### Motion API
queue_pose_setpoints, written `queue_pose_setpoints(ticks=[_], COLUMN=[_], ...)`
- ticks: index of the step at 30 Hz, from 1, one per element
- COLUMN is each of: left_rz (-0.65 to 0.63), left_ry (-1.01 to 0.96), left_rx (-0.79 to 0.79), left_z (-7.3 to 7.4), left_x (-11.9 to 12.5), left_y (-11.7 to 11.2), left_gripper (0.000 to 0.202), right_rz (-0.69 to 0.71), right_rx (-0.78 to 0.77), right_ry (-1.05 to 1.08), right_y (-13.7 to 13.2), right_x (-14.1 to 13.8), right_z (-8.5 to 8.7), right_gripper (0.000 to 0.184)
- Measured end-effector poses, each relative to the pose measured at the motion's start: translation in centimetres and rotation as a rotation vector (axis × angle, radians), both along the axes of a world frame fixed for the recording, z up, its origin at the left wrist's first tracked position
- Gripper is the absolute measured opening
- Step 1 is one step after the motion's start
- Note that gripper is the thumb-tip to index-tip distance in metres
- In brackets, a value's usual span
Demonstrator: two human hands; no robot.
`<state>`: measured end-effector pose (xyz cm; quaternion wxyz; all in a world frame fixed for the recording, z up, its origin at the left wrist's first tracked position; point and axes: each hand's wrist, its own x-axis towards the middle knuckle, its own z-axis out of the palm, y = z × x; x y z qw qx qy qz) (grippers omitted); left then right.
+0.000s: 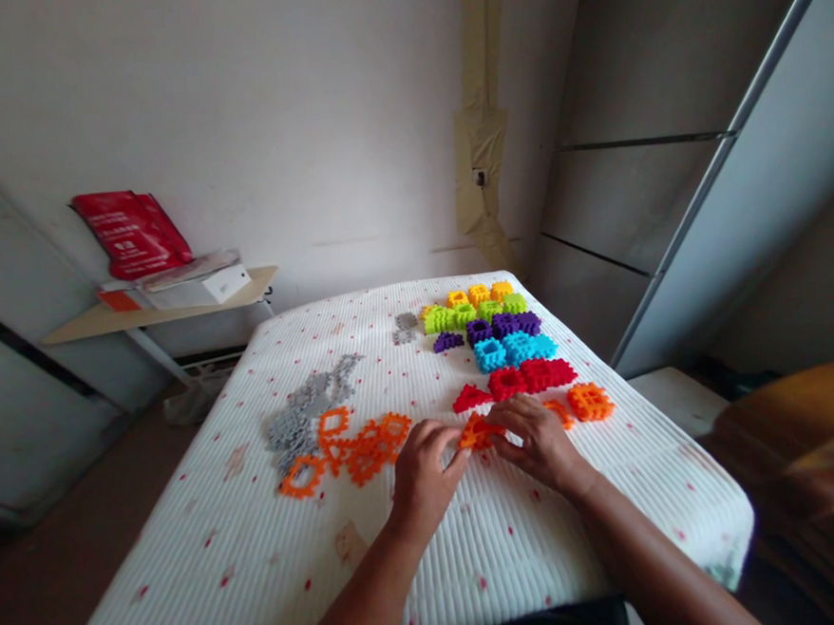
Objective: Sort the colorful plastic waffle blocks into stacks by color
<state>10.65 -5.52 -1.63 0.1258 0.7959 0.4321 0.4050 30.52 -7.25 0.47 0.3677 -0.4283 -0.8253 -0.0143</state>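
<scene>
Between my two hands is an orange notched building piece (pixel 477 432), low over the bed-like padded surface. My left hand (pixel 428 464) pinches its left side between thumb and fingers. On its right side the fingers of my right hand (pixel 538 437) close over it and cover part of it. Just beyond my right hand stand a finished-looking orange block (pixel 590 401) and a partly hidden orange piece (pixel 558 413). Left of my left hand lies a loose heap of flat orange pieces (pixel 369 447), beside grey pieces (pixel 302 411).
Rows of red (pixel 532 378), light blue (pixel 514 349), purple (pixel 504 326), green (pixel 474 311) and yellow (pixel 479 294) blocks stand at the back right. A white dotted cover (pixel 264 571) lies underneath. A side shelf (pixel 167 314) holds a red bag (pixel 130 235). A wardrobe (pixel 634 145) stands right.
</scene>
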Motion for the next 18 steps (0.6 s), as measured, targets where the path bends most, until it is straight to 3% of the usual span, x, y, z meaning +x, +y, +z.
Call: queue_pose_setpoints(ticks=[11,18], left_rz=[0.001,0.019], left_ry=[0.015,0.012], left_rx=[0.021,0.013], left_z=[-0.7,-0.23], left_x=[0.01,0.32], left_y=[0.36,-0.25], left_gripper=[0.007,0.008], right_rz=[-0.009,-0.025], right_rx=[-0.036,0.025], right_ry=[-0.012,-0.013], right_y=[0.2,0.03], right_x=[0.09,0.16], right_z=[-0.75,-0.82], right_gripper=[0.013,0.017])
